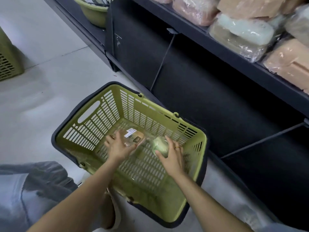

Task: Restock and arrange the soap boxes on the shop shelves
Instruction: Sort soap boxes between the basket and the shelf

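A green shopping basket [192, 173] with a dark rim sits on the floor in front of the dark shelf unit. Inside it lie two plastic-wrapped soap packs. My left hand [117, 145] reaches into the basket and its fingers curl on the brown labelled soap pack [135, 135]. My right hand [172, 155] grips the pale green soap pack [160, 145] from the right side, thumb in front. On the shelf [234, 52] above at the right lie several wrapped soap packs [242, 33] in pink, tan and pale green.
A green plastic basin [93, 12] sits on the lower shelf at top centre. Another green basket [8, 61] stands at the left edge. Thin dark rods [161, 63] slant down from the shelf edge. Grey floor tiles lie to the left; my knee [33, 190] is at bottom left.
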